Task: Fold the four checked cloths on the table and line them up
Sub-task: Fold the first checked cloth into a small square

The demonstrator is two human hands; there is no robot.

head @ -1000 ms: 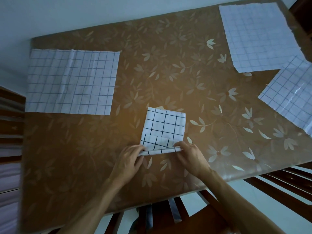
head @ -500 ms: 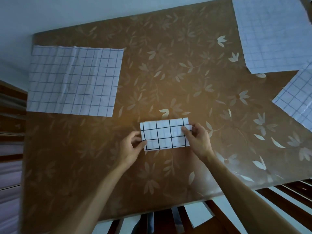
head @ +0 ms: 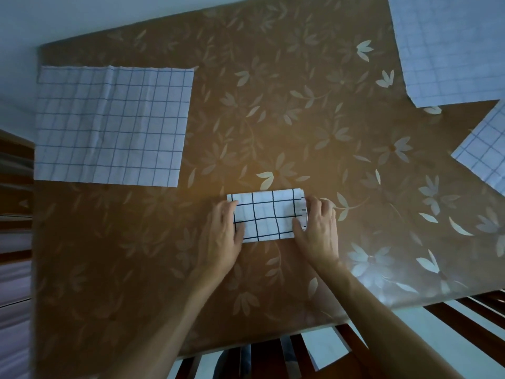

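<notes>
Nearest: left hand [head: 222,236] and right hand [head: 318,228], both flat with fingers spread, pressing opposite ends of 1 folded cloth [head: 266,214] on the table [head: 273,119]. Farther: 1 open cloth [head: 109,127] left; 2 open cloths [head: 451,47] [head: 483,151] right.

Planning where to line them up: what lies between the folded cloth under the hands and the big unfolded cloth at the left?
Nothing: the head view shows only bare flowered tablecloth between the folded cloth and the unfolded cloth.
</notes>
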